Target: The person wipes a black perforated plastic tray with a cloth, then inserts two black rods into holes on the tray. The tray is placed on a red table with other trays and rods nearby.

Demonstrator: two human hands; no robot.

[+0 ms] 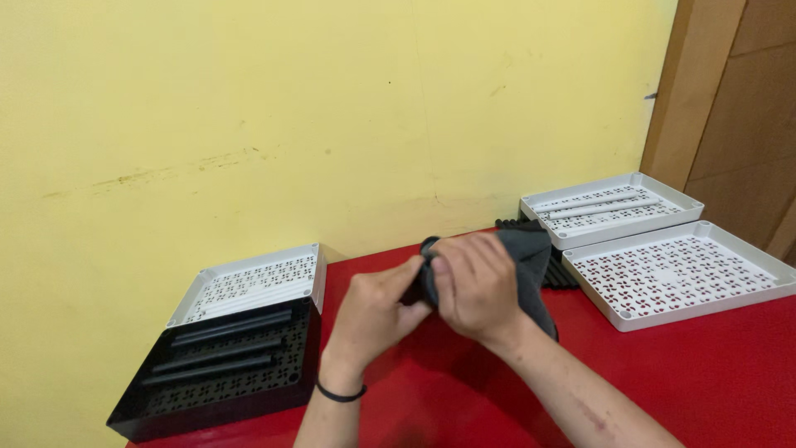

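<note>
My left hand (375, 310) and my right hand (474, 284) meet above the red table (713, 382). Both grip a dark grey cloth (531, 257) that is wrapped around something dark; what lies inside is hidden by my fingers. The cloth hangs down behind my right wrist. A black band circles my left wrist.
A black perforated tray (224, 365) with dark rods sits at the left, a white perforated tray (257, 282) with white rods behind it. Two white trays stand at the right: the far tray (609, 207) holds white rods, the near tray (680, 274) none. Black ribbed pieces (560, 274) lie between. A yellow wall rises behind.
</note>
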